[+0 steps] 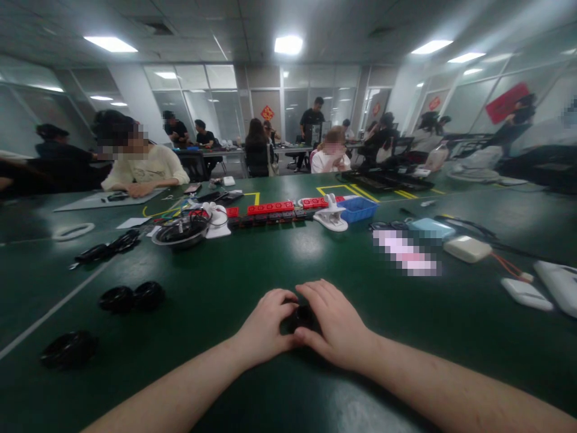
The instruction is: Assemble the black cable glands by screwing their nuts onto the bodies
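My left hand (267, 325) and my right hand (334, 323) rest together on the dark green table (234, 276), near its front edge. Both hands curl around a small black object (303, 316) that shows between them; most of it is hidden by my fingers and I cannot tell what it is. Black round parts lie to the left: a pair (131, 296) side by side and a single one (68, 349) closer to the edge.
A metal bowl of parts (181, 231), red and black blocks (270, 211), a white clamp (331, 218) and a blue tray (358, 208) sit mid-table. White devices (469, 248) and cables lie at the right. A person (137, 162) works at the far left; others sit beyond.
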### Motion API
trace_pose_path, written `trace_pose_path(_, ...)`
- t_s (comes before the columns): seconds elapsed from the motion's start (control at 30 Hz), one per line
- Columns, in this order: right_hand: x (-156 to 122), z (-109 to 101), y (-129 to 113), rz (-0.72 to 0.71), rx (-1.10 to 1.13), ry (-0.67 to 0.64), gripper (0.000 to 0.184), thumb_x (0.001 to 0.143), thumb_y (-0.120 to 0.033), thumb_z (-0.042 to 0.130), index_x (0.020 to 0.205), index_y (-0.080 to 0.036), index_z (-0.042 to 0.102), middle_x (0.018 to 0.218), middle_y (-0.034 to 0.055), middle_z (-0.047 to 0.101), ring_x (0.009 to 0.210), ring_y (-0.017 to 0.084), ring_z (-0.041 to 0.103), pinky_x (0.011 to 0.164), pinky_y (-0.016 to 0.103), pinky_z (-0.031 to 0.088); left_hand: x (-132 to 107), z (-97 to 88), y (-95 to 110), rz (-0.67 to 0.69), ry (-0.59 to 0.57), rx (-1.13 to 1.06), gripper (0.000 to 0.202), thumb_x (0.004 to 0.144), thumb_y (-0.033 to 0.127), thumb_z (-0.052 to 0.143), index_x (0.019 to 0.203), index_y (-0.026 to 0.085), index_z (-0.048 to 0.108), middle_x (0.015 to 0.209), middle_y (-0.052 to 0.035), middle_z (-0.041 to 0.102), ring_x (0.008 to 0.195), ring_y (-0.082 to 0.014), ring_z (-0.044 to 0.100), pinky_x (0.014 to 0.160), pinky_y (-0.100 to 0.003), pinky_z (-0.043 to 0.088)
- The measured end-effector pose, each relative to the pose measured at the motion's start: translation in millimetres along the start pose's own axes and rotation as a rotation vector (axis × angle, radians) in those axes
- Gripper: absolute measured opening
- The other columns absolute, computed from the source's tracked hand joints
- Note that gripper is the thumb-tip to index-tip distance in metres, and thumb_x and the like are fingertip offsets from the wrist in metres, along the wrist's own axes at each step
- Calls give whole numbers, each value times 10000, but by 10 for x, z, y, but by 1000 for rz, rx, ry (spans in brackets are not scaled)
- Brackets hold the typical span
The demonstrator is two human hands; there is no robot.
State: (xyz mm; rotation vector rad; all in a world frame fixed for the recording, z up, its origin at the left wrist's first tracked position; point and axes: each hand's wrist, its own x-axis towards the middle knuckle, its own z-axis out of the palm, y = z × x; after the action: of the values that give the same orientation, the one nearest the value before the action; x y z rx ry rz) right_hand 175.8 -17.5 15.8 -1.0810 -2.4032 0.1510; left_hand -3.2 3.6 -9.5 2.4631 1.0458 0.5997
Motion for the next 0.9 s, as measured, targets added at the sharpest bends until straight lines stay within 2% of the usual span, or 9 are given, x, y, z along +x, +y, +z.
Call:
trace_pose_path(0.13, -5, 18, 8, 30, -41, 37, 247, 773, -321, 536, 942, -141, 552, 1007, 115, 527, 933, 241, 460, 851, 424, 384, 8, -10, 23, -17, 3, 15, 296, 697, 308, 665, 973, 220, 601, 1058, -49, 514, 1004, -245, 452, 883, -395, 390)
trace_pose_path(0.23, -10, 38, 16, 10, -42, 51, 188, 782, -293, 523, 896, -149, 562, 1005, 112, 517, 943, 234, 457, 848, 415, 389, 14, -8, 34, -26, 9, 23, 221, 709, 271, 649, 921, 216, 615, 1054, -48, 509, 1007, -243, 451, 885, -398, 393)
trace_pose_path(0.5, -27, 29, 22, -57, 26, 48, 173, 788, -215, 482, 920, -140, 567, 1042, 111, 508, 981, 220, 441, 867, 393, 388, 8, 13, 1, -35, 38, 34, 208, 684, 247, 678, 885, 221, 630, 1072, -44, 500, 1034, -250, 433, 908, -413, 375)
trace_pose_path(0.7, -19, 11, 57, -165, 73, 62, 303, 754, -124, 430, 1022, -160, 568, 1073, 102, 501, 1008, 220, 430, 899, 412, 361, 10, 36, -22, -53, 32, 18, 291, 656, 258, 709, 934, 239, 625, 1086, -39, 488, 1040, -248, 430, 905, -415, 373)
trace_pose_path(0.8, -5, 8, 53, -213, 94, 48, 342, 740, -122, 431, 1049, -179, 567, 1082, 96, 496, 1012, 221, 424, 914, 429, 345, 14, 37, -23, -60, 32, -1, 290, 651, 239, 704, 931, 240, 629, 1068, -36, 491, 1021, -243, 440, 887, -404, 385)
trace_pose_path(0.9, -4, 2, 36, -253, 100, 46, 293, 748, -148, 441, 993, -175, 599, 1085, 101, 490, 1020, 226, 419, 932, 444, 323, 19, 31, -17, -49, 22, 0, 258, 655, 202, 687, 906, 234, 637, 1054, -37, 494, 1011, -239, 442, 884, -391, 385)
